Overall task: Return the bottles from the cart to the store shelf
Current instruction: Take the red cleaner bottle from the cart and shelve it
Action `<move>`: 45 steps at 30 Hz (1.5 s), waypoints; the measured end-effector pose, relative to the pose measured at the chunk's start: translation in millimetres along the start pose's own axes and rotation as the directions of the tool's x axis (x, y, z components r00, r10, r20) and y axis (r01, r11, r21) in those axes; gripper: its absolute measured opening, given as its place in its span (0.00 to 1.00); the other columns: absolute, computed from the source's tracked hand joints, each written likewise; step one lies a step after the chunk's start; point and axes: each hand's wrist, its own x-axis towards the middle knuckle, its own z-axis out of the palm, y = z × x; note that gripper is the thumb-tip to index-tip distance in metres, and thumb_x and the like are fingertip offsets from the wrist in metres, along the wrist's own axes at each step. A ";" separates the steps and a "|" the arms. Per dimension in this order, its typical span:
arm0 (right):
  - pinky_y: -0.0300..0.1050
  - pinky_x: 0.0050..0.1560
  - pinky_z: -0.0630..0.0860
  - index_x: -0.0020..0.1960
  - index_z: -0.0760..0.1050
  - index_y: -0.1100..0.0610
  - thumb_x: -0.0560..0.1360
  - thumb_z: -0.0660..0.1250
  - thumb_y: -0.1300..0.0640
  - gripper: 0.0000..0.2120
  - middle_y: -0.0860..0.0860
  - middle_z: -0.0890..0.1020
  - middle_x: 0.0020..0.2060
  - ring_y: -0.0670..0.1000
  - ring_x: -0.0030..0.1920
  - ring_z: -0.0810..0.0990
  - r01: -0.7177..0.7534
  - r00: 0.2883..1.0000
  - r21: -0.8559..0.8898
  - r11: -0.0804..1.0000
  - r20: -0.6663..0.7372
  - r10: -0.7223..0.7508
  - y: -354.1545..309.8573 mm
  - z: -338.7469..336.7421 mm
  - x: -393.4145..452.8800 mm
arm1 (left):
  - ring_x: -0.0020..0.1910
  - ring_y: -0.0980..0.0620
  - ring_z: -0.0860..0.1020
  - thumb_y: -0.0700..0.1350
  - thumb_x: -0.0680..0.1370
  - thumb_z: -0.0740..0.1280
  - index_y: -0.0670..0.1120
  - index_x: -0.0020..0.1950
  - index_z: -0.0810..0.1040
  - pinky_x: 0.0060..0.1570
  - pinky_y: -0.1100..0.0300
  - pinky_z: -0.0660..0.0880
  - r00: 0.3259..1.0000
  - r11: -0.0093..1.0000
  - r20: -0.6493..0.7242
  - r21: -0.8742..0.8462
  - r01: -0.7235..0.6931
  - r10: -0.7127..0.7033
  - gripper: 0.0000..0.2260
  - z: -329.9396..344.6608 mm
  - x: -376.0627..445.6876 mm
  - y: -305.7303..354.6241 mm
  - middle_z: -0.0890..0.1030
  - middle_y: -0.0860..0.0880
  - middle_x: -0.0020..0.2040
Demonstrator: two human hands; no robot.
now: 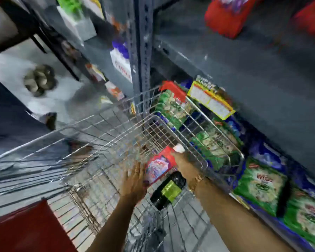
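I'm looking down into the wire cart point(116, 128), and the whole view is smeared with motion blur. My right grip point(182, 162) is deep in the basket, wrapped round the upper end of a red-labelled bottle point(159, 169) with a white cap point(178, 148); the cap pokes out just past my fingers. My left grip point(135, 180) is spread wide, palm toward the lower part of that same bottle, at its label side; I cannot tell whether it actually touches. Just below my right grip and between my two forearms lies a dark bottle point(168, 190) with a yellow-green label, on its side on the cart floor, its top end tucked under my right wrist. There is a gold bracelet point(195, 182) on that wrist.

Beyond my right grip, past the cart's wire wall, stands the grey store shelf point(244, 73), its lower level filled with green packets point(260, 184). High above sit red packs point(227, 17). Near my left elbow is the cart's red panel point(25, 228).
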 end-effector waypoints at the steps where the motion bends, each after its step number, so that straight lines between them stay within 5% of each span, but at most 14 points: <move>1: 0.54 0.54 0.77 0.39 0.75 0.58 0.70 0.68 0.53 0.08 0.55 0.78 0.40 0.54 0.42 0.76 -0.012 1.000 -0.005 1.000 0.019 0.012 0.2 1.1 4.4 | 0.70 0.44 0.68 0.52 0.71 0.68 0.41 0.72 0.62 0.66 0.39 0.67 0.998 0.998 0.042 -0.041 0.041 -0.039 0.34 10.1 3.8 -2.5 0.68 0.42 0.72; 3: 0.51 0.50 0.77 0.35 0.72 0.56 0.71 0.66 0.55 0.08 0.54 0.78 0.39 0.54 0.41 0.77 -0.059 0.998 -0.029 0.998 0.026 0.060 -7.1 0.2 3.7 | 0.73 0.44 0.59 0.51 0.75 0.64 0.42 0.76 0.46 0.71 0.44 0.58 0.975 0.990 0.202 -0.085 0.110 -0.091 0.37 21.0 8.6 -3.2 0.58 0.42 0.76; 6: 0.46 0.44 0.75 0.42 0.75 0.57 0.72 0.63 0.54 0.07 0.55 0.80 0.43 0.53 0.40 0.77 -0.087 0.996 -0.011 0.996 0.033 0.087 -16.8 0.6 -5.3 | 0.70 0.40 0.63 0.52 0.76 0.65 0.40 0.75 0.41 0.71 0.42 0.58 0.961 0.981 0.231 -0.083 0.175 -0.152 0.40 30.0 18.4 -2.1 0.62 0.39 0.73; 9: 0.45 0.43 0.75 0.53 0.75 0.63 0.75 0.62 0.58 0.10 0.58 0.79 0.53 0.55 0.43 0.78 -0.101 0.993 -0.033 0.994 0.050 0.103 -24.9 3.8 -15.5 | 0.69 0.37 0.65 0.47 0.74 0.68 0.40 0.75 0.45 0.71 0.36 0.54 0.947 0.963 0.264 -0.147 0.227 -0.183 0.40 31.1 23.8 2.6 0.66 0.37 0.71; 15: 0.46 0.61 0.73 0.62 0.67 0.67 0.76 0.63 0.56 0.20 0.63 0.76 0.61 0.59 0.61 0.76 -0.118 0.993 -0.102 0.988 -0.022 0.116 -46.0 3.4 -44.3 | 0.66 0.40 0.69 0.45 0.71 0.70 0.43 0.71 0.54 0.69 0.31 0.48 0.944 0.890 0.225 -0.335 0.309 -0.242 0.35 16.9 9.9 3.6 0.73 0.40 0.65; 17: 0.45 0.53 0.78 0.65 0.67 0.66 0.74 0.65 0.51 0.25 0.61 0.79 0.56 0.58 0.55 0.80 -0.090 0.996 -0.119 0.989 -0.028 0.088 -54.4 3.4 -55.6 | 0.66 0.41 0.69 0.43 0.70 0.71 0.42 0.72 0.54 0.70 0.31 0.48 0.952 0.879 0.170 -0.370 0.300 -0.253 0.36 6.6 1.0 5.9 0.72 0.40 0.65; 20: 0.36 0.26 0.74 0.61 0.68 0.63 0.71 0.68 0.48 0.26 0.52 0.78 0.38 0.48 0.33 0.77 0.048 0.999 -0.072 0.996 -0.006 -0.048 -70.7 -1.7 -83.2 | 0.65 0.42 0.70 0.43 0.68 0.72 0.41 0.73 0.54 0.71 0.33 0.49 0.964 0.867 0.067 -0.424 0.260 -0.257 0.39 -21.8 -11.5 14.5 0.73 0.42 0.64; 23: 0.34 0.25 0.69 0.61 0.70 0.61 0.68 0.71 0.48 0.26 0.48 0.77 0.36 0.44 0.31 0.75 0.241 0.971 -0.061 0.969 0.016 -0.240 -89.4 -11.5 -119.6 | 0.58 0.43 0.76 0.44 0.64 0.75 0.42 0.71 0.58 0.65 0.37 0.67 0.963 0.825 -0.050 -0.529 0.199 -0.264 0.40 -54.0 -28.1 22.4 0.77 0.43 0.60; 26: 0.29 0.21 0.68 0.58 0.73 0.59 0.68 0.71 0.46 0.24 0.51 0.78 0.41 0.45 0.32 0.74 0.443 0.895 -0.146 0.885 0.019 -0.445 -112.3 -26.0 -167.6 | 0.46 0.43 0.81 0.50 0.61 0.72 0.43 0.67 0.63 0.41 0.48 0.80 0.937 0.798 -0.237 -0.599 0.066 -0.255 0.37 -90.1 -53.0 34.7 0.81 0.44 0.52; 28: 0.33 0.30 0.73 0.54 0.75 0.58 0.67 0.70 0.42 0.23 0.52 0.80 0.42 0.49 0.35 0.76 0.567 0.820 -0.181 0.804 0.032 -0.571 -125.9 -38.2 -202.5 | 0.42 0.42 0.81 0.55 0.60 0.70 0.42 0.66 0.65 0.36 0.49 0.80 0.898 0.806 -0.358 -0.592 -0.005 -0.257 0.38 -111.6 -69.9 48.0 0.81 0.43 0.49; 31: 0.44 0.44 0.76 0.48 0.78 0.56 0.61 0.69 0.36 0.26 0.53 0.83 0.41 0.54 0.42 0.81 0.723 0.669 -0.211 0.658 -0.023 -0.743 -141.9 -63.9 -253.3 | 0.42 0.38 0.80 0.60 0.61 0.69 0.39 0.70 0.64 0.40 0.46 0.79 0.839 0.818 -0.471 -0.573 -0.054 -0.274 0.43 -139.3 -92.4 78.5 0.81 0.39 0.49; 35: 0.41 0.39 0.67 0.49 0.78 0.59 0.66 0.71 0.42 0.21 0.55 0.84 0.43 0.53 0.44 0.80 0.820 0.515 -0.267 0.506 -0.038 -0.856 -155.4 -104.9 -322.8 | 0.51 0.39 0.79 0.59 0.61 0.70 0.41 0.71 0.61 0.49 0.44 0.78 0.763 0.746 -0.573 -0.639 -0.187 -0.299 0.43 -168.1 -112.1 125.2 0.80 0.39 0.55; 42: 0.48 0.45 0.75 0.47 0.78 0.59 0.67 0.71 0.43 0.21 0.59 0.85 0.46 0.58 0.47 0.82 0.903 0.275 -0.291 0.315 -0.170 -0.946 -151.0 -190.9 -410.3 | 0.57 0.42 0.74 0.55 0.63 0.73 0.40 0.73 0.58 0.57 0.45 0.75 0.649 0.711 -0.716 -0.594 -0.376 -0.255 0.45 -219.7 -156.3 208.2 0.74 0.40 0.63; 45: 0.42 0.42 0.70 0.47 0.78 0.59 0.68 0.70 0.43 0.20 0.57 0.84 0.45 0.55 0.45 0.81 0.898 0.242 -0.323 0.298 -0.203 -0.949 -140.0 -221.2 -431.7 | 0.56 0.37 0.75 0.56 0.62 0.71 0.37 0.73 0.58 0.57 0.41 0.74 0.624 0.714 -0.746 -0.566 -0.412 -0.231 0.45 -226.0 -165.7 234.6 0.76 0.37 0.60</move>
